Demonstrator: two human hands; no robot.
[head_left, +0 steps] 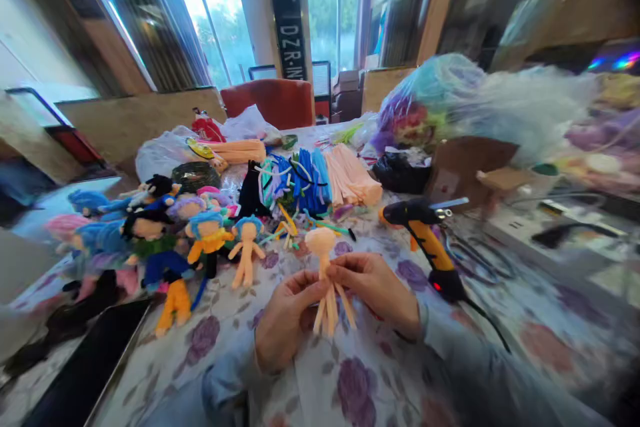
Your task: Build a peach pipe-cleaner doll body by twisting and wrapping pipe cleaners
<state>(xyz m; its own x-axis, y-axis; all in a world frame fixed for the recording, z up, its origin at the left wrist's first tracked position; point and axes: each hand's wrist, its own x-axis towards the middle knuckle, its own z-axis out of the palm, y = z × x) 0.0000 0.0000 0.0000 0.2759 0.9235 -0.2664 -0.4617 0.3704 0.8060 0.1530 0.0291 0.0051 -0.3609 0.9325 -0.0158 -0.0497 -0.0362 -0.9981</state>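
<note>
A peach doll body [321, 241] with a round head and several loose strips hanging below is held upright above the flowered tablecloth. My left hand [289, 317] pinches it from the left at the middle. From the right, my right hand [373, 285] grips the same body just under the neck, thumb and fingers pressed together. To the left lies a small peach doll with blue hair [247, 250]. A yellow and black glue gun [433, 247] stands at the right, a red light on its handle.
Finished dolls [155, 240] crowd the left. Behind lie bundles of blue strips [305, 177] and peach strips [353, 177]. A black tray [93, 370] is at the front left. Plastic bags [440, 97], a cardboard box [467, 170] and cables [483, 260] occupy the right.
</note>
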